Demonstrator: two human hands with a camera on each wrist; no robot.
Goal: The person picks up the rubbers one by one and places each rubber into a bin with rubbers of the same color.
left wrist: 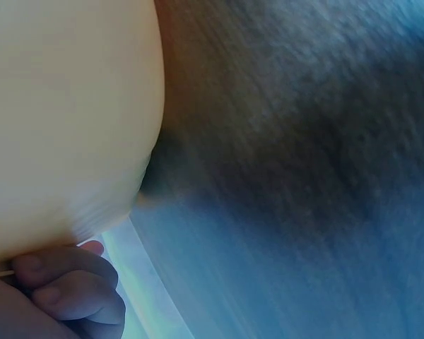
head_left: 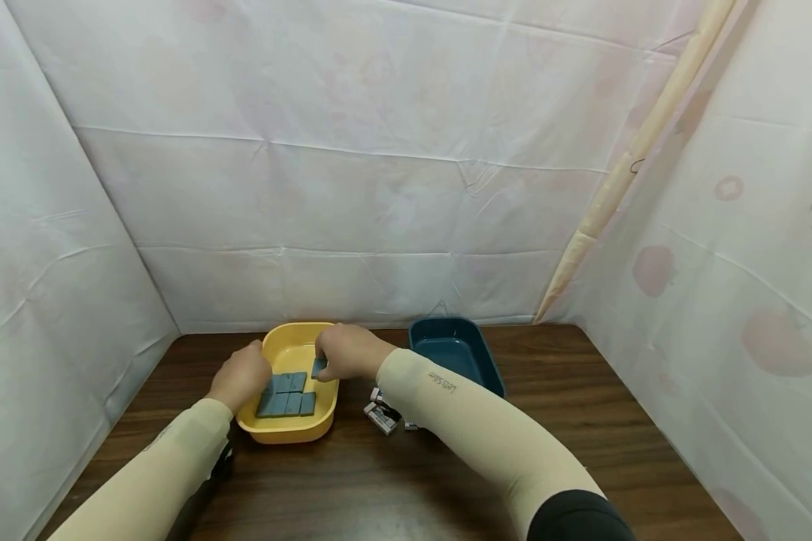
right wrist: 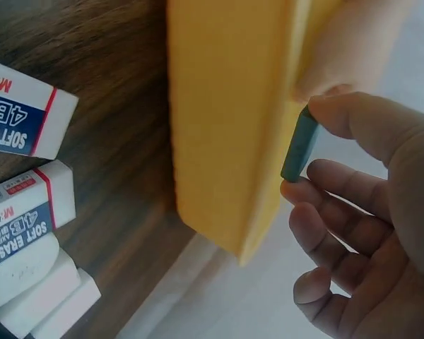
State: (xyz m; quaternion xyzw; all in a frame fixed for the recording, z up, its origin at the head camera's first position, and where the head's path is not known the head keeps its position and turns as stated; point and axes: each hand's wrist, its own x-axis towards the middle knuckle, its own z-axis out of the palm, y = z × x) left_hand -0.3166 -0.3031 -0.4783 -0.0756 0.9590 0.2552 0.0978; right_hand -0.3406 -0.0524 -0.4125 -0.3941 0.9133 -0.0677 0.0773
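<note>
A yellow plastic basin (head_left: 286, 436) stands on the left of the table with several flat blue-grey blocks (head_left: 286, 404) laid side by side inside, toward its near end. My left hand (head_left: 242, 376) grips the basin's left rim; in the left wrist view its curled fingers (left wrist: 78, 286) lie against the pale wall. Over the right side of the basin, my right hand (head_left: 353, 352) pinches one blue-grey block (right wrist: 299, 145) between thumb and fingertips. The right wrist view shows this block thin and edge-on, with the other fingers loosely bent.
A dark blue basin (head_left: 456, 349) stands right of the yellow one, partly behind my right forearm. White boxed erasers (head_left: 381, 418), with blue sleeves marked 4B (right wrist: 28, 212), lie between the basins. Pale curtains (head_left: 365, 285) border the brown wooden table (head_left: 548, 421).
</note>
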